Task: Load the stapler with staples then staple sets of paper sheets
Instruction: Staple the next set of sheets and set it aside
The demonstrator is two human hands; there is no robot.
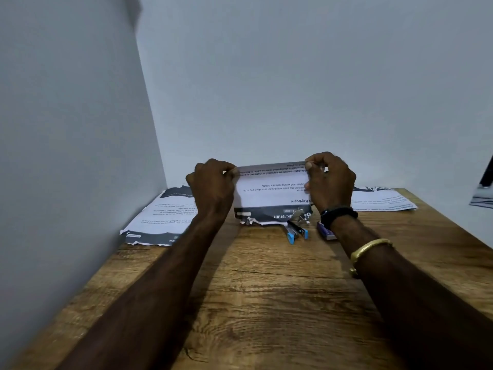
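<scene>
Both hands, left hand (pixel 213 180) and right hand (pixel 329 180), pinch the top corners of a printed paper set (pixel 269 193) upright mid-frame, its bottom edge on the wooden desk (pixel 266 289) by the blue-tipped stapler (pixel 297 231) and small staple box (pixel 326 232), more sheets (pixel 162 217) left, grey walls behind.

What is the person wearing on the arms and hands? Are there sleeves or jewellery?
No sleeves show; both forearms are bare. The left hand wears nothing visible. The right hand has a black band at the wrist and, further up the forearm, a gold-coloured bangle.
</scene>
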